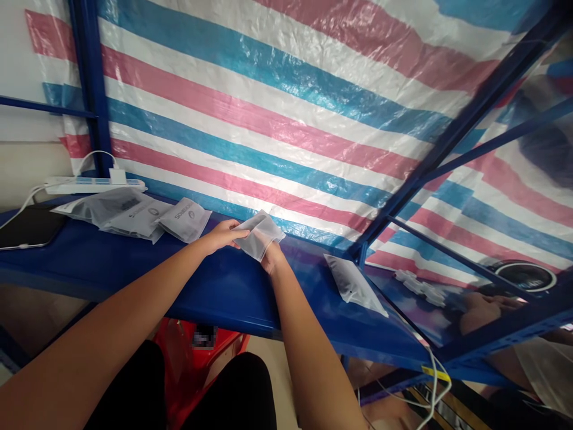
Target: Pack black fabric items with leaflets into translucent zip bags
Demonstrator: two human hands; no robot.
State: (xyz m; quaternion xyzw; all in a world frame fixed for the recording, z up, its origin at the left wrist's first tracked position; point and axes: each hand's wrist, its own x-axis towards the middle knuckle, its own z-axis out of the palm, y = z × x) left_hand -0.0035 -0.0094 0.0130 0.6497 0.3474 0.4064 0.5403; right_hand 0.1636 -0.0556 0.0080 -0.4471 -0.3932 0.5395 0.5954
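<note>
Both my hands hold one small translucent plastic pouch (259, 234) just above the blue shelf (215, 280). My left hand (222, 234) pinches its left edge with fingers closed. My right hand (271, 255) is mostly hidden behind the pouch, gripping it from below. A pile of similar grey pouches (134, 216) lies on the shelf to the left. One more pouch (353, 285) lies flat to the right.
A white power strip (92, 184) with cables runs along the shelf's back left, beside a dark tablet (29, 227). A striped red, white and blue tarp (286, 101) backs the shelf. A blue rack post (403, 191) stands right. A red bin (197, 358) sits below.
</note>
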